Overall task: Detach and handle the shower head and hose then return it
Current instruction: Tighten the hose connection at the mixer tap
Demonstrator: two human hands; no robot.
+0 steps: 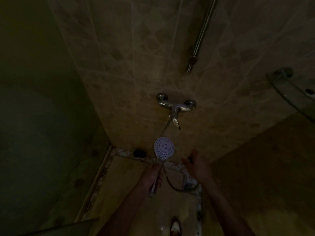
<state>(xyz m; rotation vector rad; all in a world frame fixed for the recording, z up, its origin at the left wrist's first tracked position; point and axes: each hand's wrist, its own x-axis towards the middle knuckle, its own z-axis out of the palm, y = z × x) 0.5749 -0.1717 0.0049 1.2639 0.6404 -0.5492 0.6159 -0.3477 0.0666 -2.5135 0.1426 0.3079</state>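
No text, label, brand, number or sign can be read anywhere in the dim frame, whether on the tiled walls or on the metal fittings.

Dim, yellowish light is filling a small shower stall. A tiled wall [136, 57] with diamond insets is rising behind the tap [176, 104], which is sitting at its middle. Up and right of the tap a metal rail [202, 34] is running along the wall. Further right, a curved glass shelf [289, 89] is jutting from the corner. Left of the tap a dark plain wall [42, 116] is standing. Below the tap a patterned border [119, 151] is edging the floor [129, 181], with a drain [187, 185] lying down and right of it.
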